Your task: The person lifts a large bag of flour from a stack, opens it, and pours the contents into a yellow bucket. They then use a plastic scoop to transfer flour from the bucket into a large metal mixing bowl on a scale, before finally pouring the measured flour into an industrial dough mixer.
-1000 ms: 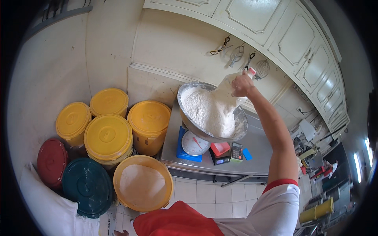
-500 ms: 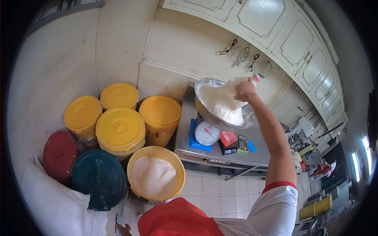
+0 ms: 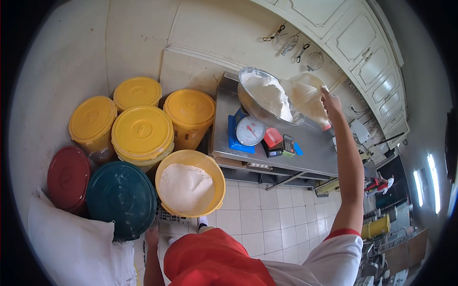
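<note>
My right hand (image 3: pixel 330 101) is closed around a scoop cut from a translucent plastic jug (image 3: pixel 305 97), with a red cap at its lower end. The scoop is beside the right rim of a metal bowl (image 3: pixel 260 106) heaped with white flour (image 3: pixel 269 93). Beneath the bowl is a blue dial scale (image 3: pixel 250 130), its white face turned my way. Down at the lower left, my left hand (image 3: pixel 151 234) hangs beside the dark green lidded bin (image 3: pixel 120 200); its fingers are too unclear to read. An open yellow tub (image 3: pixel 218 187) near it holds more flour.
Yellow lidded bins (image 3: pixel 142 132), a dark red lid (image 3: pixel 69 178) and a white sack (image 3: pixel 69 238) crowd the left. On the steel table (image 3: pixel 315 155) are a red tray (image 3: pixel 273 137) and a calculator (image 3: pixel 288 145). Whisks and scissors (image 3: pixel 302 52) hang on the wall.
My right hand has drawn the scoop from over the bowl to its right side and turned it, cap now pointing down. My left hand has risen beside the green bin. The view has shifted.
</note>
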Demonstrator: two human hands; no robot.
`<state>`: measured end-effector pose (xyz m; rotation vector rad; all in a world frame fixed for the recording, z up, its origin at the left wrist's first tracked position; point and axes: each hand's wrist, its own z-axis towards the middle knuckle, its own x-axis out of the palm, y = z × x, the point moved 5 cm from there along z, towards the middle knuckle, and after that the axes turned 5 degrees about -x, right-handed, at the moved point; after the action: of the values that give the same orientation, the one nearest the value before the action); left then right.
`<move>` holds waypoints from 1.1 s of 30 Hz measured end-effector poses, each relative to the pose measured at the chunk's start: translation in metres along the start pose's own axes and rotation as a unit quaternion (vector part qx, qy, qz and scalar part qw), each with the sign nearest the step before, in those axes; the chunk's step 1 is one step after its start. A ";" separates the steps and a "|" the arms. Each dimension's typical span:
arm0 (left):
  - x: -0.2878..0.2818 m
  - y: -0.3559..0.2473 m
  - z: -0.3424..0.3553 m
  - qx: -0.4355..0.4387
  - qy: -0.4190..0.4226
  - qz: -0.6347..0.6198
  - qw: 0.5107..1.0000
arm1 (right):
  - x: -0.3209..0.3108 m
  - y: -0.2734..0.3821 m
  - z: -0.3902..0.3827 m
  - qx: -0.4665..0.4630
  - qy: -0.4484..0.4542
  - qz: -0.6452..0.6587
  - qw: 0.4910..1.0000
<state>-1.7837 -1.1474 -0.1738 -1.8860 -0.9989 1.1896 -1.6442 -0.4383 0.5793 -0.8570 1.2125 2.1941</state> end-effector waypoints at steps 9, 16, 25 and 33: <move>0.047 -0.191 0.096 -0.042 -0.079 0.257 0.962 | 0.144 -0.025 -0.179 0.124 0.309 0.467 0.819; 0.069 -0.172 0.153 -0.180 -0.216 0.297 0.913 | 0.415 -0.168 -0.404 0.439 0.430 0.340 0.712; 0.084 -0.174 0.177 -0.191 -0.304 0.383 0.851 | 0.603 -0.269 -0.495 0.764 0.280 -0.015 0.581; 0.099 -0.168 0.203 -0.194 -0.258 0.404 0.856 | 0.744 -0.285 -0.434 0.208 0.463 -0.365 0.781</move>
<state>-1.9849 -0.9528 -0.1417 -2.4892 -0.7300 2.2077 -1.8375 -0.5914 -0.2944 -1.8918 1.3299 0.7826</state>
